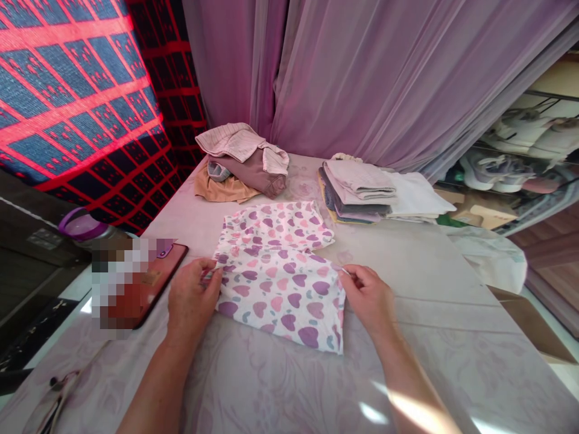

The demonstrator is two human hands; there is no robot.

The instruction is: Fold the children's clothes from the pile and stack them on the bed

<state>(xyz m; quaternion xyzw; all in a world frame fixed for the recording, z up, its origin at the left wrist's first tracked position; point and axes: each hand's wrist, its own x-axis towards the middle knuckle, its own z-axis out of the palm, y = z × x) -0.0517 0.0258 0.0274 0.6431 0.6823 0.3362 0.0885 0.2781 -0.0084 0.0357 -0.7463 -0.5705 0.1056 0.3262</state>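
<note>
**Forearms (156, 374) reached in from the bottom edge, heart-print garment (280, 289) pinched at both sides**

The garment is spread on the table (429, 349) at mid-frame. Its left edge is clamped between thumb and fingers of the left grip (192, 295), pointed upward; its right edge is pinched by the right grip (368, 295), angled toward upper left, fingers curled. A folded stack (357, 190) is seen right of upper centre.

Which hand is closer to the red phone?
Left. The left hand is just beside the red phone; the right hand is farther off, across the heart-print cloth.
</note>
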